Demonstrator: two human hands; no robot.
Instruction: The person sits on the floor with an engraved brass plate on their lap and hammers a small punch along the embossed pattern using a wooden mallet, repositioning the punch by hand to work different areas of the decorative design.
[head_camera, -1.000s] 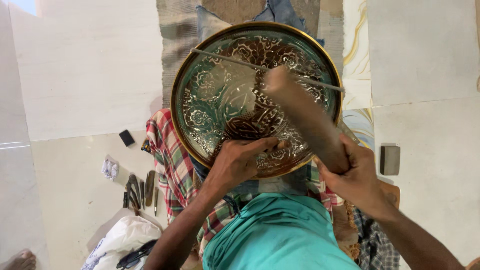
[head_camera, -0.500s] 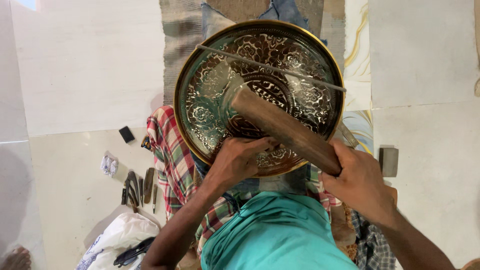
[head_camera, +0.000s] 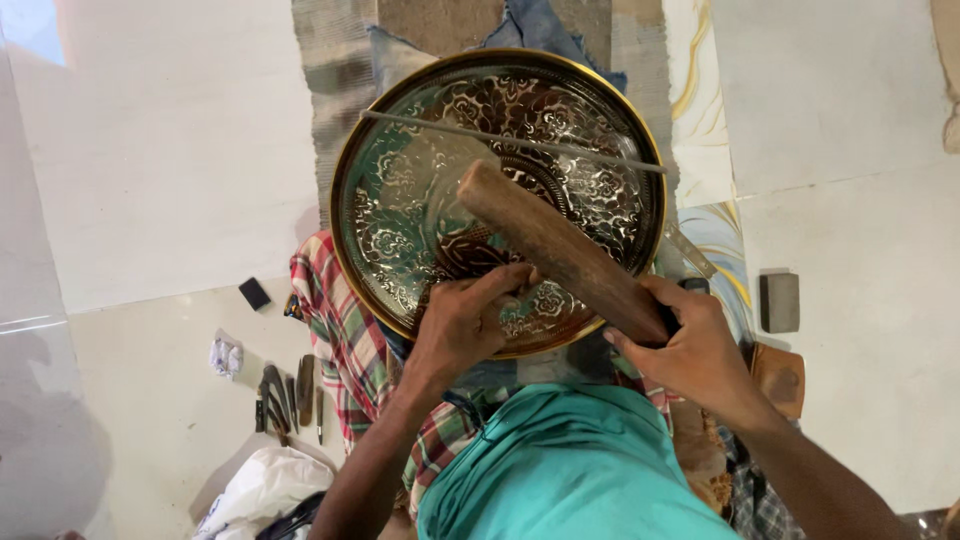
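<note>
We see a large round brass plate (head_camera: 420, 200), its face covered in engraved floral scrollwork, lying in front of us over a checked cloth (head_camera: 335, 330) spread on the pale floor (head_camera: 150, 150). A thin straight rod (head_camera: 510, 140) lies across the plate's upper part.

Our left hand (head_camera: 465, 325) rests on the plate's lower face, fingers curled tightly together and pinched around something small against the metal; what that is we cannot tell, since the fingers hide it.

Our right hand (head_camera: 690, 345) is clenched around the lower end of a thick wooden mallet (head_camera: 555, 245), whose other end slants up and left over the middle of the plate, just above the left hand.

Further out, a row of small dark metal tools (head_camera: 285, 395) lies on the floor to the left, near a small black block (head_camera: 254, 293), with a grey block (head_camera: 779, 301) well off to the right.
</note>
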